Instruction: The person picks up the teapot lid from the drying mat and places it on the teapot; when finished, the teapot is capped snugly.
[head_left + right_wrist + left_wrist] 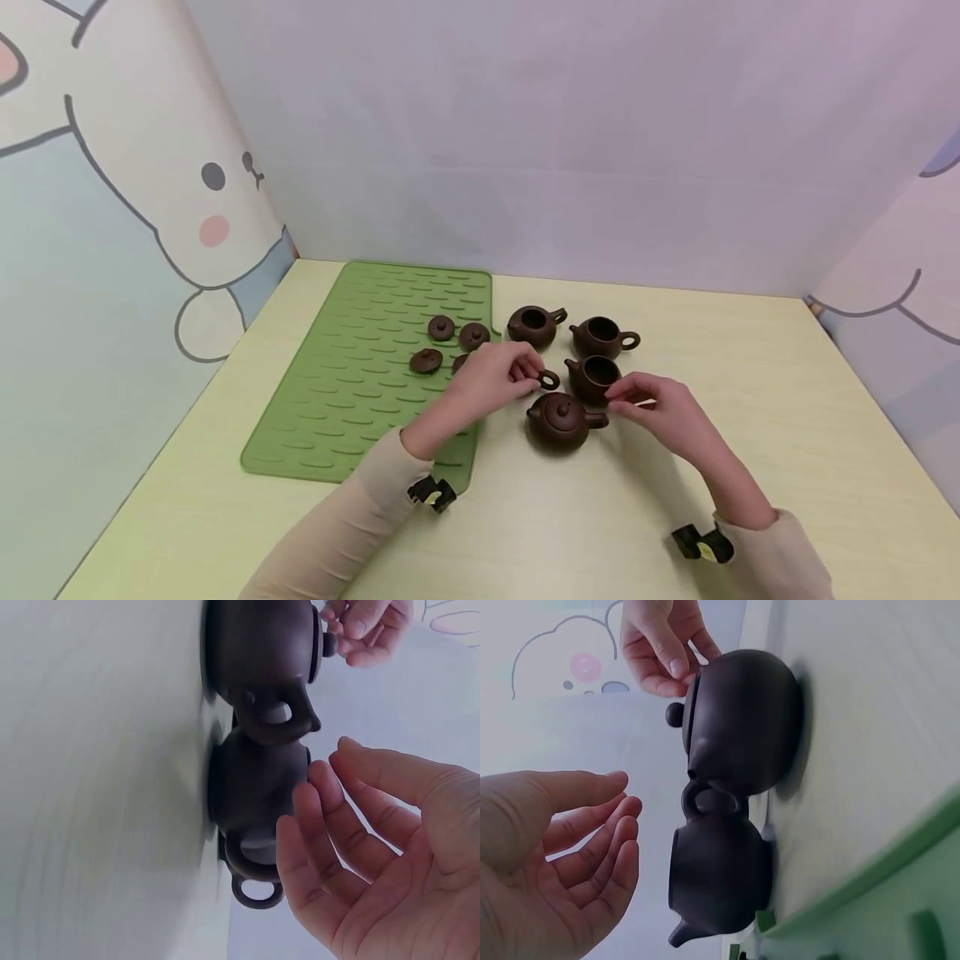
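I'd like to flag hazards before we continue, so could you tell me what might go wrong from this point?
The lidded teapot stands tight against the open teapot behind it; either hand could knock clay on clay. The left hand hovers over the loose lids on the green mat, where a sleeve might sweep one off. The right hand is near the pot's spout, which could chip.

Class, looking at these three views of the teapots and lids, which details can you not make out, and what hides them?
- Fourth lid, head view: mostly covered by the left hand.
- Fifth teapot, head view: only its handle shows past that hand.
- Right hand: contact with the lidded teapot unclear.
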The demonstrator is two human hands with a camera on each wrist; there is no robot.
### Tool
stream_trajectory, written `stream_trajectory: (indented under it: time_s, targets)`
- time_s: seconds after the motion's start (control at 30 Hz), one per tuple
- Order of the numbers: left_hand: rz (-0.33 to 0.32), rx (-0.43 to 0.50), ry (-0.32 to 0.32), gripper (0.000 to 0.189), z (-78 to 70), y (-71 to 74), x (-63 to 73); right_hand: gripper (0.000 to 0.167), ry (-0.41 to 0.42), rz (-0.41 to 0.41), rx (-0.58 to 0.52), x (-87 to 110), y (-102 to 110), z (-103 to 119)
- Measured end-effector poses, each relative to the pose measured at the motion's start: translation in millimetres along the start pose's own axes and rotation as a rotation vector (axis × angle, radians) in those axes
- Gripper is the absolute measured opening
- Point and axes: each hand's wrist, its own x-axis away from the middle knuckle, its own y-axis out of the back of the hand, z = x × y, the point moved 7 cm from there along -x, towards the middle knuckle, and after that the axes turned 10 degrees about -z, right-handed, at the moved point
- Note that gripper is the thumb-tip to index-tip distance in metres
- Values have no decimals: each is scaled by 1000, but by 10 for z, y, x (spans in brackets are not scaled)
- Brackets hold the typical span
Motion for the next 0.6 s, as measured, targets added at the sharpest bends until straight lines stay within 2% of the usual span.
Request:
stream_trajectory:
  time_s: [0.33,0.6]
  targets:
    - [-84,-11,87,14,253,262,-9,15,-16,-81,61,15,186,-38]
    - [-120,38,146,14,508,341,8,17,-35,-119,95,28,253,-97]
